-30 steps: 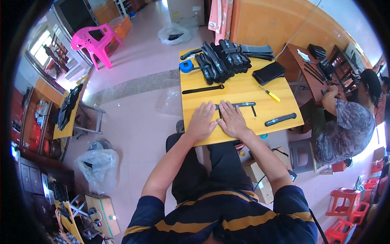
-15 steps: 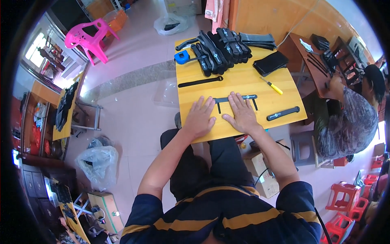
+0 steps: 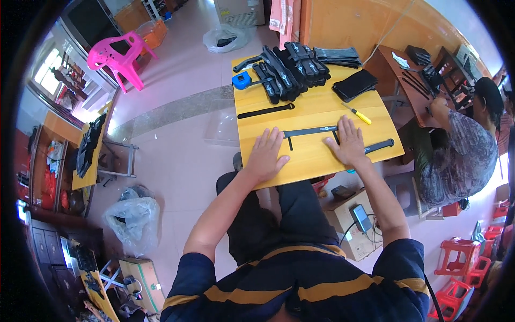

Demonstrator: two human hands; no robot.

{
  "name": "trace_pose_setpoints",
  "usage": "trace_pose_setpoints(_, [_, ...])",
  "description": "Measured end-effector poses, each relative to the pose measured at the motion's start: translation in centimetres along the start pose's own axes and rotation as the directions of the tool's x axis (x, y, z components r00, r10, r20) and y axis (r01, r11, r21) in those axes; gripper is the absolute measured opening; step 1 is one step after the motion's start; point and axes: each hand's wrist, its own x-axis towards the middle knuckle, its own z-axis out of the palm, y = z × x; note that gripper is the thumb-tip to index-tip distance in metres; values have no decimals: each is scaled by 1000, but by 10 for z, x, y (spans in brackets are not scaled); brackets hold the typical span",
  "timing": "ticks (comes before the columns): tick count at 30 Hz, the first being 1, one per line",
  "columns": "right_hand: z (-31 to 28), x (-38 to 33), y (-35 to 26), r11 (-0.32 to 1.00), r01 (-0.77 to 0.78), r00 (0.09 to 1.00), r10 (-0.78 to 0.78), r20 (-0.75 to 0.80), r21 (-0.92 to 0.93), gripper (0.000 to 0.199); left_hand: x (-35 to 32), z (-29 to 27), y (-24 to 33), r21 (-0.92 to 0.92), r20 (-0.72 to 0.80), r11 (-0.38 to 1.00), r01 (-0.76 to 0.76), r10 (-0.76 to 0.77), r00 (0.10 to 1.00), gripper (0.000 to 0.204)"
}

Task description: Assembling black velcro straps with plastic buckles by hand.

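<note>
A dark strap (image 3: 310, 131) with a small printed mark lies flat across the yellow tabletop (image 3: 311, 161). Two short, narrow black strips reach toward me from near its ends. At the strap's left end my left hand (image 3: 264, 155) rests flat on the table, fingertips touching it, thumb apart. My right hand (image 3: 347, 144) lies flat with spread fingers over its right end, hiding that tip. Just right of that hand is another dark strap (image 3: 382, 145), partly covered. A black strap (image 3: 265, 111) stretches across the table's left side. Neither hand grips anything.
Bundled straps (image 3: 306, 70) are heaped at the table's back beside a blue tape measure (image 3: 241, 80). Stacked black pieces (image 3: 355, 85) and a yellow-handled tool (image 3: 362, 116) lie at right. A co-worker (image 3: 458, 153) sits at a brown table to the right.
My right hand has slid rightward from the strap's middle to its right end, uncovering the middle. My left hand stays nearly in place.
</note>
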Motion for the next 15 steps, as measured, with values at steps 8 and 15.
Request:
trace_pose_setpoints(8, [-25, -7, -23, 968, 205, 909, -132, -395, 148, 75, 45, -35, -86, -258, -402, 900, 351, -430, 808, 81])
trace_pose_setpoints(15, [2, -23, -83, 872, 451, 875, -390, -287, 190, 71, 71, -12, -130, -666, 54, 402, 628, -814, 578, 98])
